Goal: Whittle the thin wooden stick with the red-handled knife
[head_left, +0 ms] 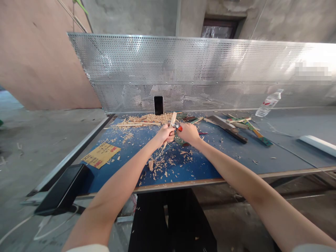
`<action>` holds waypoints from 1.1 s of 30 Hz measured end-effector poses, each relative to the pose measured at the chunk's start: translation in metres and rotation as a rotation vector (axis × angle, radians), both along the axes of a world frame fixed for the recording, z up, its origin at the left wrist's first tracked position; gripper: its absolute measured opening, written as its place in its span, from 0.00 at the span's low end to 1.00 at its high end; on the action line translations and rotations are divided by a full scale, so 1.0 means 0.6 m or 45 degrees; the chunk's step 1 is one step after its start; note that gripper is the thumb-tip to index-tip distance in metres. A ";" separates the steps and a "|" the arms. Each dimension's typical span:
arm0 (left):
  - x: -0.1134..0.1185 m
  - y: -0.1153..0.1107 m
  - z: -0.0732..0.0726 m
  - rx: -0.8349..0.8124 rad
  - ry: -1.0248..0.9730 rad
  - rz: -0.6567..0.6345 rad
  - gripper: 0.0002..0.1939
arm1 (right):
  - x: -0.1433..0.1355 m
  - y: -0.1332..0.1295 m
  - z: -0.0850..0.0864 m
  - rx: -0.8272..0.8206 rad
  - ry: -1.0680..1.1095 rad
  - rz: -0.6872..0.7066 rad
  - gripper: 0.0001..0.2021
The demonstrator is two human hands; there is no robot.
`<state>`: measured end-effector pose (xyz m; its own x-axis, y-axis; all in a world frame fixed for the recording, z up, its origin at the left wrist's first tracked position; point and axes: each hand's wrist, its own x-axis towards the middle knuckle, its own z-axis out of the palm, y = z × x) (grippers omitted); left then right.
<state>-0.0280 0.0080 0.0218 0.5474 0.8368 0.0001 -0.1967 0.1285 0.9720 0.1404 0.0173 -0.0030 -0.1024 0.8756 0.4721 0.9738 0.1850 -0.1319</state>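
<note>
My left hand [166, 135] is wrapped around a slim strip of pale wood [173, 119], held at a slant over the blue bench top [199, 164]. The strip's upper end rises past my fingers and its lower end shows beneath them. In my right hand [189, 133] is a knife with a red-orange handle [180, 128]. Its metal part lies against or close beside the wood, just above my left hand; the exact contact is too small to make out. Curled wood shavings [168, 161] are scattered below both hands, with a small wood block [151, 165] among them.
A phone [159, 105] stands against the perforated metal screen [168, 70]. Sandpaper [102, 155] and a black padded object [64, 189] are at left. To the right are a handsaw [228, 128], wood strips [256, 131], a plastic bottle [269, 103] and a white bar [319, 145].
</note>
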 end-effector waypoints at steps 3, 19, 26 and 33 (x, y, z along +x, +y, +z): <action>0.000 -0.002 0.002 0.012 0.013 0.008 0.10 | 0.000 -0.001 0.001 -0.015 -0.010 -0.019 0.10; 0.017 0.001 -0.010 -0.054 0.242 0.186 0.10 | -0.007 -0.002 0.015 -0.182 -0.004 -0.163 0.13; 0.020 -0.025 0.010 -0.176 0.172 0.208 0.15 | -0.014 0.004 0.014 -0.242 -0.008 -0.166 0.14; 0.026 -0.023 0.010 -0.394 0.076 0.141 0.13 | -0.010 0.010 0.016 -0.267 -0.019 -0.149 0.14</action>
